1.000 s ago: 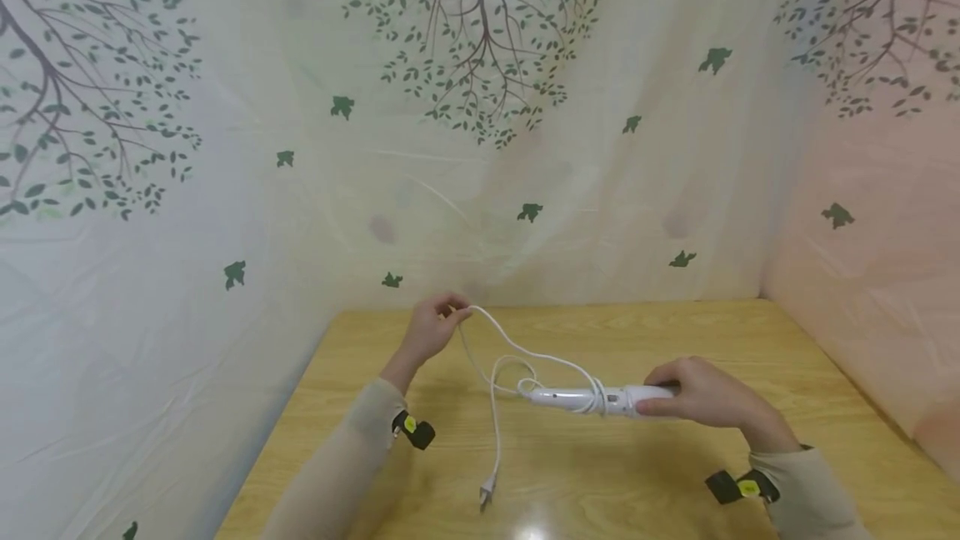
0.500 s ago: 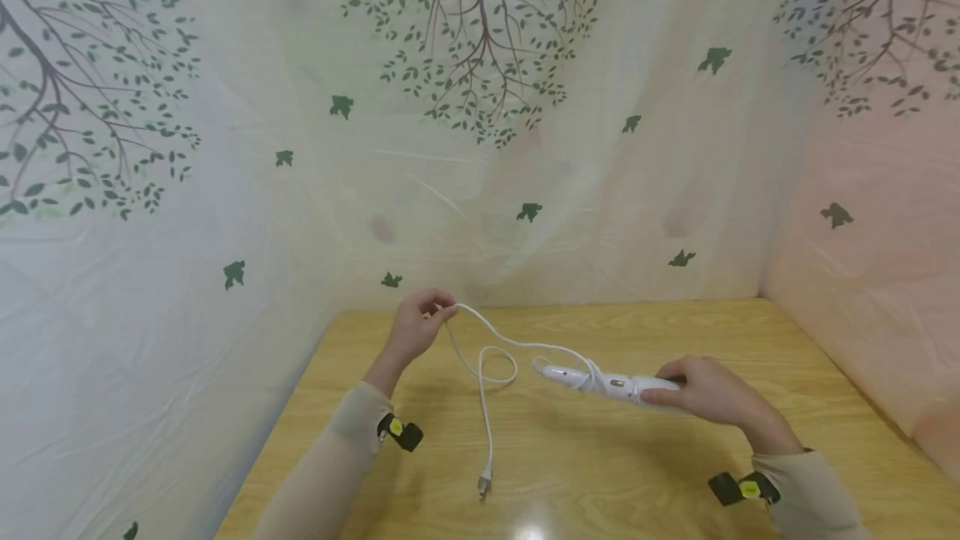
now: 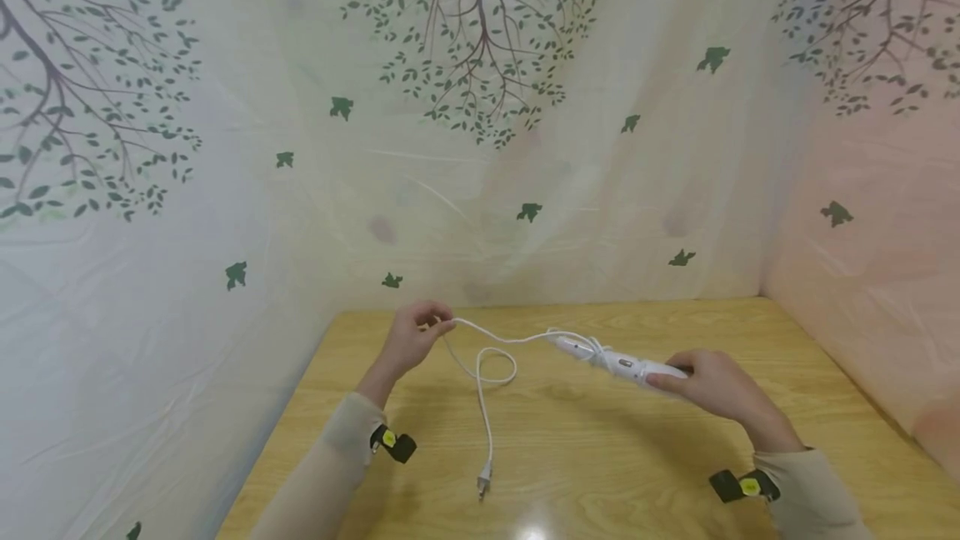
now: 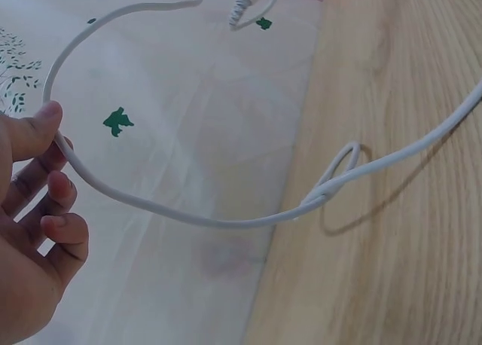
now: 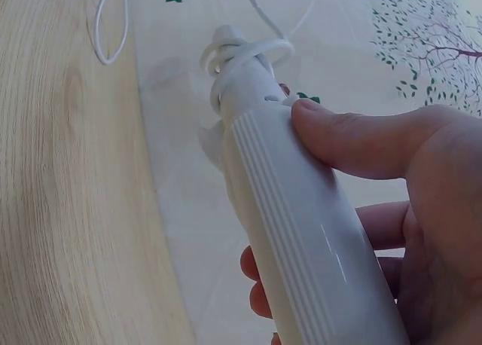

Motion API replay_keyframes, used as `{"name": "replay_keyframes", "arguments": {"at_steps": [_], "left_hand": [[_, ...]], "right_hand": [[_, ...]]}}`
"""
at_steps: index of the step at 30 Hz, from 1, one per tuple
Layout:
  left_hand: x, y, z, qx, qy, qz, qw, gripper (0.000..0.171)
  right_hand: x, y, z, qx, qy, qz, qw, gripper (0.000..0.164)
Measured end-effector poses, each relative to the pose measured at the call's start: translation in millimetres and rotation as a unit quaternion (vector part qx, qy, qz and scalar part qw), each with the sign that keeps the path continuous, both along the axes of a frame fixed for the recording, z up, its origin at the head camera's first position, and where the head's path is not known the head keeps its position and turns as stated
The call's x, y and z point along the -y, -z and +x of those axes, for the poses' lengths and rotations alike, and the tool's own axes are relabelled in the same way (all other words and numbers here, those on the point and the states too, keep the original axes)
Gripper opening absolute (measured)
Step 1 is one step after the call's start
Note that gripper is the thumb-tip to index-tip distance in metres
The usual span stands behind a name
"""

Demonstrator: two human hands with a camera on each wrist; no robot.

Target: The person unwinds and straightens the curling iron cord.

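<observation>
My right hand (image 3: 716, 386) grips a white hair straightener (image 3: 622, 365) by its wider end, holding it tilted above the table. In the right wrist view the thumb lies along the smooth casing (image 5: 316, 232) beside a ribbed strip, with fingertips showing on the far side. Several turns of white power cord (image 3: 510, 342) circle the narrower end. On the left, my left hand (image 3: 411, 338) pinches that cord between thumb and forefinger; its other fingers curl loosely. From there the cord drops into a loop and runs to a two-pin plug (image 3: 484, 477) near the front.
A wood-grain table (image 3: 570, 473) lies under both hands. Pale hanging sheets (image 3: 450, 190) printed with trees and green leaves enclose it at the back and on both sides. Each sleeve cuff carries a small black camera mount (image 3: 393, 443).
The left hand has drawn the cord leftward. The straightener's narrow end has swung up and away, and the cord between hand and straightener now spans a straighter line. The right hand barely moved.
</observation>
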State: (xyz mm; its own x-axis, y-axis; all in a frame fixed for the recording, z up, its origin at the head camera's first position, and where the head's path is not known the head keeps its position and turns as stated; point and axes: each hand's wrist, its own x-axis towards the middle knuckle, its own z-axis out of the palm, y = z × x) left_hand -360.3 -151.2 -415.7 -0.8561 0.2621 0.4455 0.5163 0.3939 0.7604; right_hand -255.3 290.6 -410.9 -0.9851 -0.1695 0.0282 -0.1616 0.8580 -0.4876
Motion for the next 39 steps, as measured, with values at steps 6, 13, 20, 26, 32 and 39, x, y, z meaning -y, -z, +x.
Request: {"name": "replay_keyframes", "arguments": {"at_steps": [6,13,20,26,32,39], "left_hand": [[0,7.3,1.9,0.014,0.019,-0.020,0.9995,0.005],[-5,16.1,6.1,0.019,0.038,-0.029,0.9987,0.005],[-8,37.0,7.9,0.017,0.072,-0.058,0.9955,0.004],[-13,50.6,11.1,-0.021,0.112,-0.102,0.9882,0.004],[-20,60.9,12.8,-0.011,0.127,-0.156,0.9794,0.005],[-30,72.4,21.4,0.016,0.145,-0.206,0.9676,0.004]], "right_hand": [[-2,-2.9,-0.7,-0.015,0.013,0.005,1.000,0.063],[-3,-5.7,-0.3,-0.030,0.024,0.011,0.999,0.063],[-5,-7.9,0.7,-0.021,0.036,0.005,0.999,0.067],[-6,-10.8,-1.1,-0.040,0.048,-0.010,0.998,0.068],[-2,-16.7,-0.9,-0.060,0.051,-0.019,0.997,0.064],[5,-19.7,-0.9,-0.065,0.053,-0.014,0.996,0.065]]}}
